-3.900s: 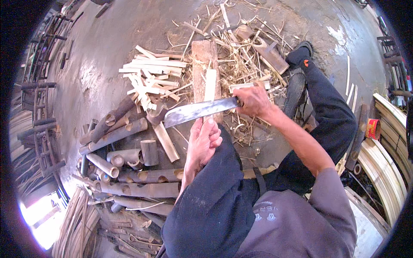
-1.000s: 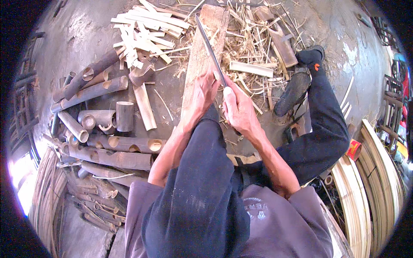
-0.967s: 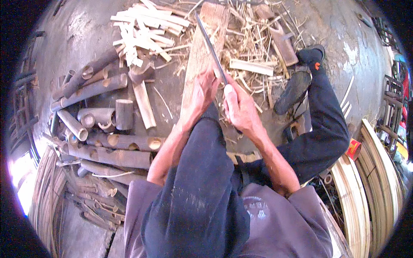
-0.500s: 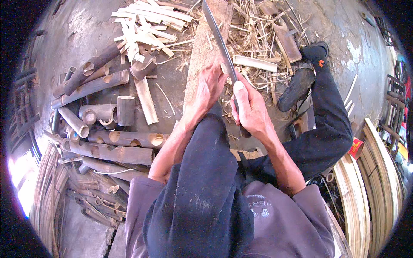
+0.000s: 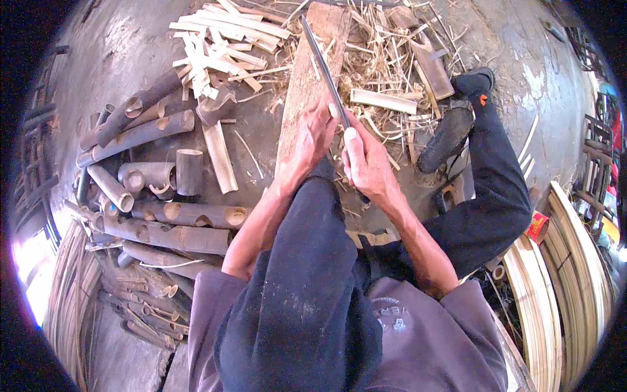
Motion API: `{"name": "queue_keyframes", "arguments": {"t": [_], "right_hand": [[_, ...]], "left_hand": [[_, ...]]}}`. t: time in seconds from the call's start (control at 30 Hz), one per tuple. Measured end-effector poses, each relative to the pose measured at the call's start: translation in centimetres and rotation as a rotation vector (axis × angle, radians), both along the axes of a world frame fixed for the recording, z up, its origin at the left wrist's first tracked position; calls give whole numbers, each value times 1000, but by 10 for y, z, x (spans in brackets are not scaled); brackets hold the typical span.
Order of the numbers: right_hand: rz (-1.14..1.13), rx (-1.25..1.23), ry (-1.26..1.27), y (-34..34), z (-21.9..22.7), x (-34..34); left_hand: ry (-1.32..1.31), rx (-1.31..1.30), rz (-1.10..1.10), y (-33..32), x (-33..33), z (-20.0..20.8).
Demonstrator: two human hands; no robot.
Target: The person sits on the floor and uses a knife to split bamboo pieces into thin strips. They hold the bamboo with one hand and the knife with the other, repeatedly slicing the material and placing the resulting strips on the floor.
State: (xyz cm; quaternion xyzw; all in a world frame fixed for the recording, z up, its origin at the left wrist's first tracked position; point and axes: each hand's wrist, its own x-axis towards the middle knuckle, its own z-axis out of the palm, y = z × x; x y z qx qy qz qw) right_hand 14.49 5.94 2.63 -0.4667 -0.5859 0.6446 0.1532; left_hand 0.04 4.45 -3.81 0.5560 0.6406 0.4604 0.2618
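- The right hand [image 5: 369, 163] is clenched around the handle of a long dark metal blade [image 5: 324, 72], thumb stretched along its back.
- The left hand [image 5: 312, 140] presses curled fingers on a long pale wooden plank [image 5: 307, 85], just beside the blade.
- The blade lies edge-on along the plank, pointing away.
- Cut bamboo tubes [image 5: 163, 215] lie to the left.
- Pale split bamboo strips [image 5: 222, 32] are heaped beyond.

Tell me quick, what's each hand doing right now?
Left hand: closed on a thin bamboo strip.
Right hand: closed on the knife handle.
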Motion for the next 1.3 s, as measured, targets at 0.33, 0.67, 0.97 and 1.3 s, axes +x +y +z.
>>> {"name": "queue_keyframes", "arguments": {"t": [0.33,0.67,0.97,1.3], "right_hand": [[3,31,-76,3,10,-3],[37,182,-45,-5,-5,1],[65,200,-55,4,-6,-2],[200,222,-165,-5,-21,-9]], "left_hand": [[-49,-52,-12,-2,-2,9],[460,-127,63,-28,15,-36],[-276,-144,500,-32,7,25],[-326,-252,420,-42,-6,22]]}}
